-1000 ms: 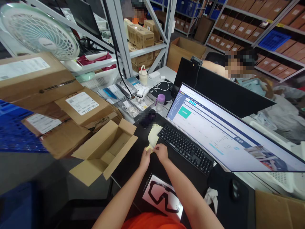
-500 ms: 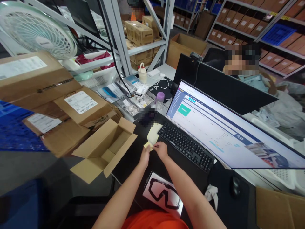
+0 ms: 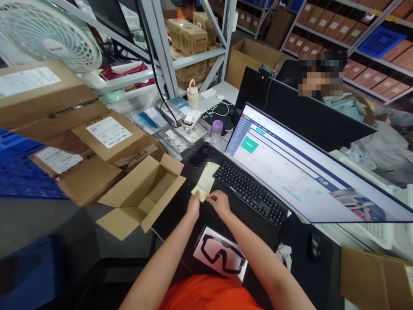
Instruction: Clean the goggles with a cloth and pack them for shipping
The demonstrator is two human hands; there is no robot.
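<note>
My left hand (image 3: 193,207) grips the near end of a pale yellow paper strip (image 3: 207,177), thumb on top. The strip runs away from me over the black desk, beside the keyboard (image 3: 250,193). Just right of its near corner, my right hand (image 3: 220,203) is closed in a pinch; whatever its fingertips hold is too small to make out. Under my forearms lies a white box with a picture of black-framed goggles (image 3: 220,255). An open, hollow cardboard box (image 3: 130,220) stands left of my left hand.
Sealed cartons (image 3: 109,133) with labels are stacked on the left, below a fan (image 3: 54,47). A lit monitor (image 3: 274,159) stands behind the keyboard. A mouse (image 3: 314,245) is at the right, a purple-lidded bottle (image 3: 216,131) behind. Another person sits beyond the monitors.
The near end of the yellow strip was bent up between my hands and now lies straighter. My right hand has come slightly away from the strip's edge. The view has shifted a little.
</note>
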